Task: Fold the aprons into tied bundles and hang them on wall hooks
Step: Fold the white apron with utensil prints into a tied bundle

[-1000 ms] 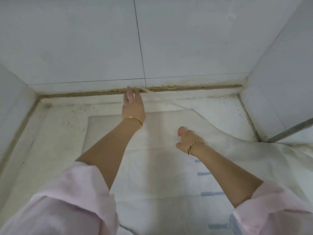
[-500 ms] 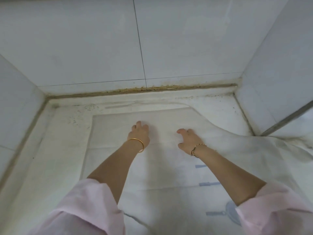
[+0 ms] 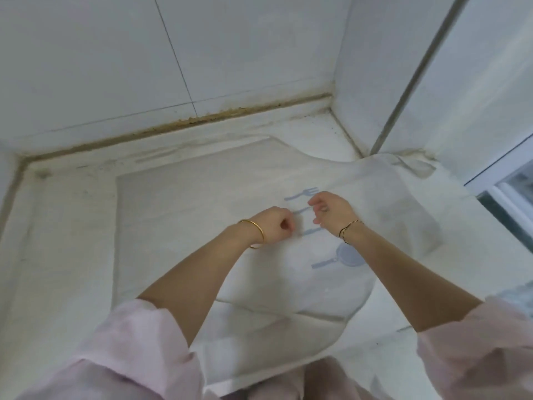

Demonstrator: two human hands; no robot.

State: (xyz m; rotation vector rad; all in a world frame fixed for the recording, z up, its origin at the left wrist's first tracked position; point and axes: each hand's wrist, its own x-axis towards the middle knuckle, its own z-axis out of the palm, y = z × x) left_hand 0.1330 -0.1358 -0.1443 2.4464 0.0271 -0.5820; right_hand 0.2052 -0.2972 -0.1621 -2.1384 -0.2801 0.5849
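A white apron point(image 3: 187, 215) lies spread flat on the pale counter point(image 3: 57, 249), printed with a blue fork, spoon and pan near its middle. My left hand point(image 3: 274, 225), with a gold bangle on the wrist, is curled into a fist on the cloth just left of the prints; I see nothing in it. My right hand point(image 3: 331, 212), wearing a thin dark bracelet, hovers just above the fork print with loosely curled fingers that hold nothing. The apron's right part rumples against the side wall, and its near edge hangs toward me.
White tiled walls point(image 3: 115, 67) close the counter at the back, left and right, with a stained brown joint point(image 3: 202, 119) along the back. A grey vertical strip point(image 3: 415, 82) runs up the right wall beside a window frame point(image 3: 507, 180). No hooks are in view.
Both hands drew back from the apron's far part to its middle by the blue prints. The left hand closed into a fist. The view shifted right, showing the prints and the window.
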